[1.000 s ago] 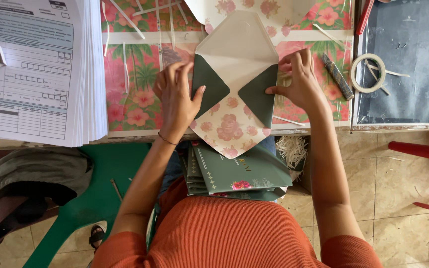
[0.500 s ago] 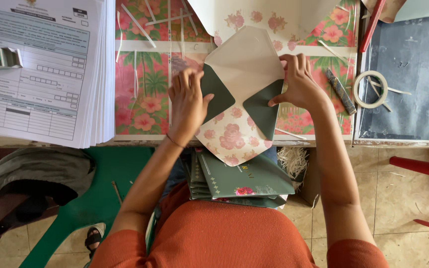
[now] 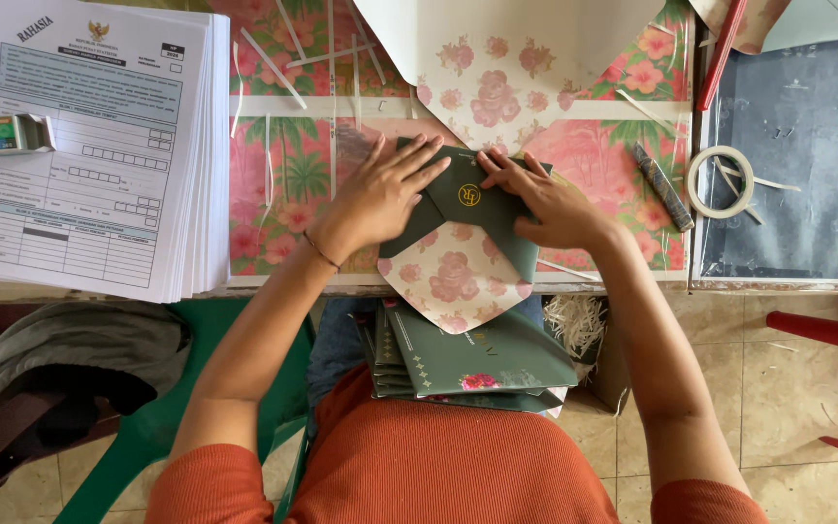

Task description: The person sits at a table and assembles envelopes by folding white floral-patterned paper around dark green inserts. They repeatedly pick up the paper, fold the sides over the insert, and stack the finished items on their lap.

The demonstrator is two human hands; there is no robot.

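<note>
Two hands, both flat and open-fingered, pressing one item. Left hand [image 3: 375, 199] bears on the left flap, right hand [image 3: 550, 204] on the right flap, of a dark green envelope [image 3: 467, 209] with floral lining; its lower flap hangs unfolded over the desk [image 3: 283, 146] edge toward the person's lap.

Below the hands: stack of finished green envelopes [image 3: 477, 359] on the lap. Risk: likely to slide off if the legs shift.

Right of the right hand: tape roll [image 3: 720, 181]. Left of the left hand: tall pile of printed forms [image 3: 80, 146].

Risk: uneven pressure could crease the flaps askew.
</note>
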